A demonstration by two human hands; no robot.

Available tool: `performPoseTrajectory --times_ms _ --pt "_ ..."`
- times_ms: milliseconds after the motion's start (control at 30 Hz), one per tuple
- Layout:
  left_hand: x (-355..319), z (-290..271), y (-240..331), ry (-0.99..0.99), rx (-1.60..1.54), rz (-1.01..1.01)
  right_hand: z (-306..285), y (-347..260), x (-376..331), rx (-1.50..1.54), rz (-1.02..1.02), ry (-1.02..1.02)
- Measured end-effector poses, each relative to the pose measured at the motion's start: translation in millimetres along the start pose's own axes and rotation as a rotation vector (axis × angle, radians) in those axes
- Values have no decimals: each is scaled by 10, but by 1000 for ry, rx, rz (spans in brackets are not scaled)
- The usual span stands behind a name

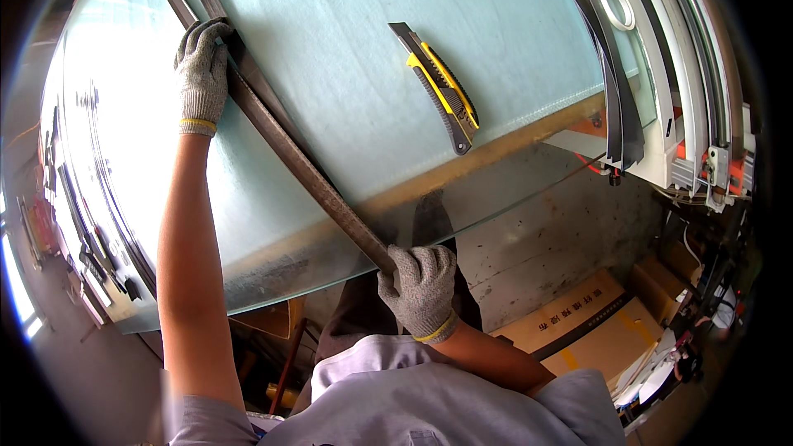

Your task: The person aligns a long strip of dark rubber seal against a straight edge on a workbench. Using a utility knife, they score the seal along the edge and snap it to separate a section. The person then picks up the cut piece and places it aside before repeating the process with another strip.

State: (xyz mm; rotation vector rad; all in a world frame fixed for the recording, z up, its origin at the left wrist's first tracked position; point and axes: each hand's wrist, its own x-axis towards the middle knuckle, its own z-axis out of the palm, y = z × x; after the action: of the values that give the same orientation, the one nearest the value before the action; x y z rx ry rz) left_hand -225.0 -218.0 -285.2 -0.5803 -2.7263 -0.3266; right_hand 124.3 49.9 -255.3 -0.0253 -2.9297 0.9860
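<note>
Looking down, I list what I see from the biggest thing to the smallest.
Glass sheet (330,49): a pale frosted pane covering the bench, its near edge overhanging towards me.
Metal strip (285,144): a long dark bar lying flat on the glass, its long axis slanting from upper left, far from me, to lower right at the pane's near edge.
Left hand (201,74): gloved, fingers curled down over the strip's far end, pressing it to the glass.
Right hand (421,289): gloved, fingers closed round the strip's near end just off the edge; this hand sits nearer my body.
Utility knife (438,87): yellow and black, lying loose on the glass well right of the strip, roughly parallel to it, in neither hand.
</note>
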Motion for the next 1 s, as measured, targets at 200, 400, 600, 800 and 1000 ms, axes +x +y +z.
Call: performPoseTrajectory --times_ms 200,400,600,800,1000 --pt "-3 -7 10 -6 5 -8 10 4 -5 -18 -7 -2" --pt "-8 -22 29 -15 5 -23 15 8 -2 -25 -19 9" --pt "-10 3 19 12 0 -7 12 6 0 -40 -22 -1" --pt "-4 4 -5 17 -41 -27 -21 2 5 -58 -33 -47" --pt "8 -2 27 48 -17 0 -55 15 37 -93 -62 -70"
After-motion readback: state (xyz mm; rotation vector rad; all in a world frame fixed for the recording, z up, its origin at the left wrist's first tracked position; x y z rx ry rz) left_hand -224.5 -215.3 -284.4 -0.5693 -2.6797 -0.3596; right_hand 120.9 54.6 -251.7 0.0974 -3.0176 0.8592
